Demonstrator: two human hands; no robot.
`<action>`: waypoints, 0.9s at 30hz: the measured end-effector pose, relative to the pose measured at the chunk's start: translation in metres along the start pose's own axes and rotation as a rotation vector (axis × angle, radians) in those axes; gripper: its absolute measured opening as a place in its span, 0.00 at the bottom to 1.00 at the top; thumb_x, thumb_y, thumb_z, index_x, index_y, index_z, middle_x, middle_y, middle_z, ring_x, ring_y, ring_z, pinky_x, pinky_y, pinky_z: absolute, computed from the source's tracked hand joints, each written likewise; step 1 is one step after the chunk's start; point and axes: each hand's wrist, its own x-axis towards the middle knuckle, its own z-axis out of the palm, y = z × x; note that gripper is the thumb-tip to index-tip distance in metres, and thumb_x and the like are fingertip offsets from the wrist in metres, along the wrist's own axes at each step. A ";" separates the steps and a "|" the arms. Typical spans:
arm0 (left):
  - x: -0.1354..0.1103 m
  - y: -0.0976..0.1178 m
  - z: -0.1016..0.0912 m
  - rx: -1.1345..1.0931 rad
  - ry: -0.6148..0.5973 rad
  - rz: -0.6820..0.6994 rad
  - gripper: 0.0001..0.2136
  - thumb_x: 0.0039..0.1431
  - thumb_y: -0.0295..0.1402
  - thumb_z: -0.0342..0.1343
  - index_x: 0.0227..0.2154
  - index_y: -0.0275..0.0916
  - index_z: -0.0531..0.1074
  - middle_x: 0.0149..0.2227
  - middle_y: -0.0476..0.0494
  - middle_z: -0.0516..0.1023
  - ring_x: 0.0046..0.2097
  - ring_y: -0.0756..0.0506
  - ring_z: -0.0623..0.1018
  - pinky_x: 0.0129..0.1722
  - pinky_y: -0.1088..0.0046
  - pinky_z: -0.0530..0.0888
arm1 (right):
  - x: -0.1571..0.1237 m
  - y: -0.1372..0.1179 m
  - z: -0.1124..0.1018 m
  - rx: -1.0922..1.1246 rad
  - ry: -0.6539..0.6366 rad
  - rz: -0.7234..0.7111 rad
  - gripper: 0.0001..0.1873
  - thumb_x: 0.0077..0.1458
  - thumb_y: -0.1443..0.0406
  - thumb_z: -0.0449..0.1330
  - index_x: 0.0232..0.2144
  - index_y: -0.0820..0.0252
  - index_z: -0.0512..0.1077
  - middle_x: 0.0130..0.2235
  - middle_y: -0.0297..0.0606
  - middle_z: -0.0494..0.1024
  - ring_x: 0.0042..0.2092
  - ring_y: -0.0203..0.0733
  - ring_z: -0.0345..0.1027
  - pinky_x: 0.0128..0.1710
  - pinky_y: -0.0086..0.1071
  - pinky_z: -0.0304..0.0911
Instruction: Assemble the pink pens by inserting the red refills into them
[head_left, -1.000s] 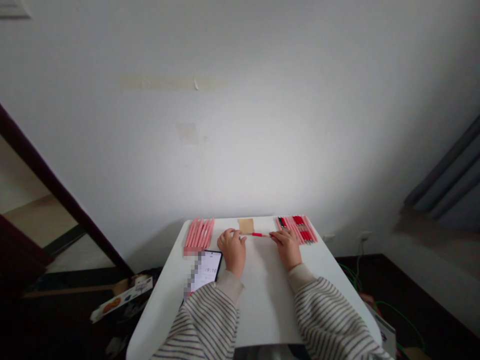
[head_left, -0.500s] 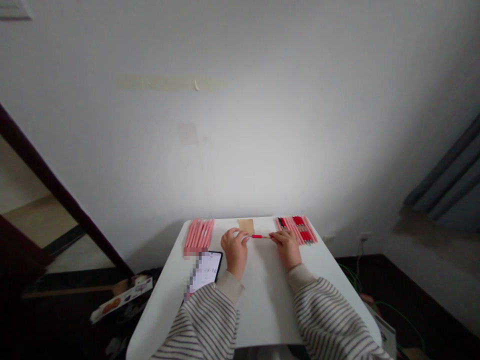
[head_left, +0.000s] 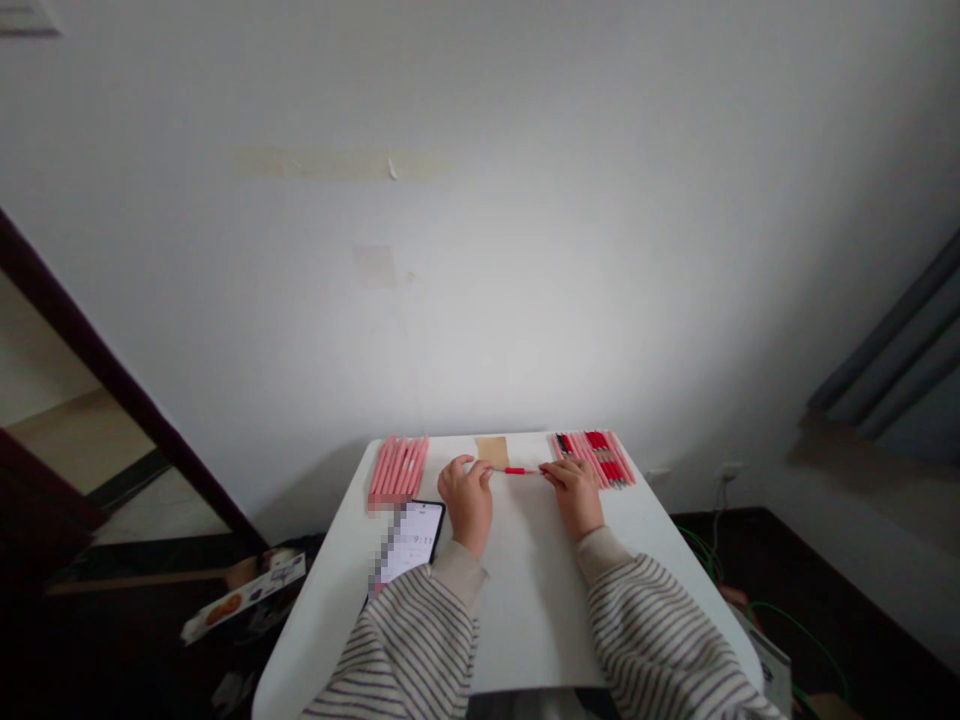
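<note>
Both my hands rest on a white table [head_left: 525, 600] and hold one thin red pen [head_left: 516, 470] between them, lying crosswise. My left hand [head_left: 466, 500] pinches its left end with fingers closed. My right hand [head_left: 576, 495] pinches the right end, also closed. Just behind the pen lies a small tan card [head_left: 493, 450]. A row of pink pen barrels [head_left: 397, 468] lies at the far left. A row of red and pink pens [head_left: 596, 457] lies at the far right, beside my right hand.
A phone [head_left: 411, 538] with a lit screen lies near my left forearm. The table stands against a white wall. A box [head_left: 244, 595] sits on the dark floor at the left; cables [head_left: 780, 615] trail on the right.
My left hand has shifted slightly along the pen; otherwise both hands and the pen stay in about the same place.
</note>
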 end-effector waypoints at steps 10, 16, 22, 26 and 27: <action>0.002 -0.002 -0.003 0.049 0.021 -0.037 0.09 0.58 0.33 0.51 0.37 0.46 0.77 0.46 0.43 0.71 0.48 0.43 0.67 0.48 0.63 0.63 | 0.000 0.000 -0.001 0.011 0.000 0.005 0.16 0.61 0.59 0.51 0.36 0.51 0.79 0.37 0.38 0.79 0.44 0.47 0.61 0.44 0.39 0.52; 0.000 0.001 -0.004 0.051 0.037 -0.041 0.09 0.58 0.32 0.51 0.36 0.45 0.76 0.46 0.43 0.71 0.48 0.43 0.68 0.47 0.64 0.63 | 0.000 0.003 0.000 0.019 0.010 0.005 0.17 0.62 0.58 0.51 0.36 0.51 0.79 0.37 0.39 0.79 0.44 0.46 0.61 0.44 0.39 0.52; -0.006 0.007 -0.009 0.072 0.031 -0.058 0.08 0.56 0.31 0.52 0.34 0.42 0.76 0.46 0.43 0.71 0.49 0.42 0.68 0.49 0.62 0.63 | 0.001 0.005 0.001 0.039 0.007 0.011 0.18 0.62 0.57 0.50 0.37 0.52 0.79 0.36 0.39 0.79 0.43 0.47 0.63 0.43 0.39 0.54; -0.009 0.008 -0.009 0.086 0.034 -0.063 0.07 0.55 0.30 0.53 0.31 0.42 0.77 0.46 0.43 0.71 0.50 0.41 0.67 0.50 0.61 0.62 | 0.001 0.006 0.001 0.033 0.008 0.009 0.18 0.61 0.57 0.50 0.37 0.52 0.79 0.36 0.40 0.79 0.42 0.47 0.63 0.42 0.39 0.54; -0.009 0.008 -0.009 0.094 0.029 -0.065 0.07 0.54 0.30 0.53 0.30 0.42 0.77 0.46 0.43 0.71 0.50 0.41 0.67 0.50 0.60 0.62 | 0.001 0.006 0.001 0.029 0.009 0.008 0.18 0.61 0.57 0.50 0.37 0.52 0.79 0.36 0.40 0.79 0.42 0.47 0.63 0.42 0.39 0.54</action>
